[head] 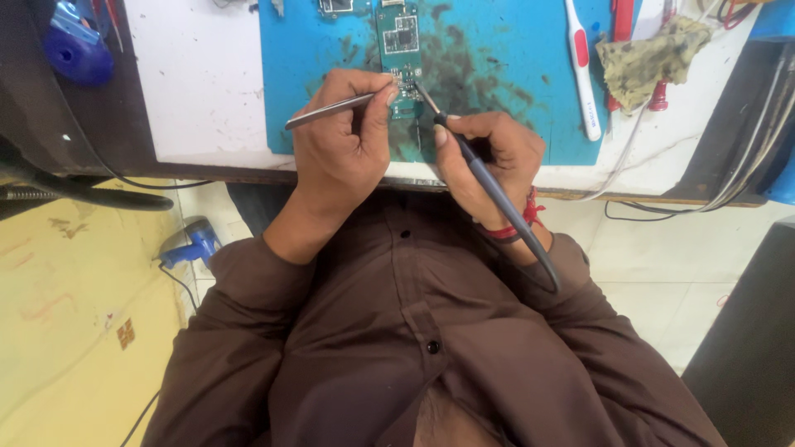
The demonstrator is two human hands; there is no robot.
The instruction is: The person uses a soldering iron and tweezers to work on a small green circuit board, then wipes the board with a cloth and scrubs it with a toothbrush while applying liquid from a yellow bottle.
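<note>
Brown shirt sleeves point(248, 331) fill the near view, leading up to both hands at the bench edge. The right hand point(489, 161) is closed around a slim grey soldering iron point(497, 199), its tip angled up and leftward onto the lower end of a green circuit board point(400, 58). The left hand point(344, 145), just beside it, pinches metal tweezers point(331, 109) whose points meet the same spot. The board lies just beyond the fingertips on a stained blue mat point(497, 74). Doing this well likely means bracing both wrists on the edge and touching only one joint. Farther right lie a white toothbrush point(582, 70) and a soiled rag point(650, 54).
</note>
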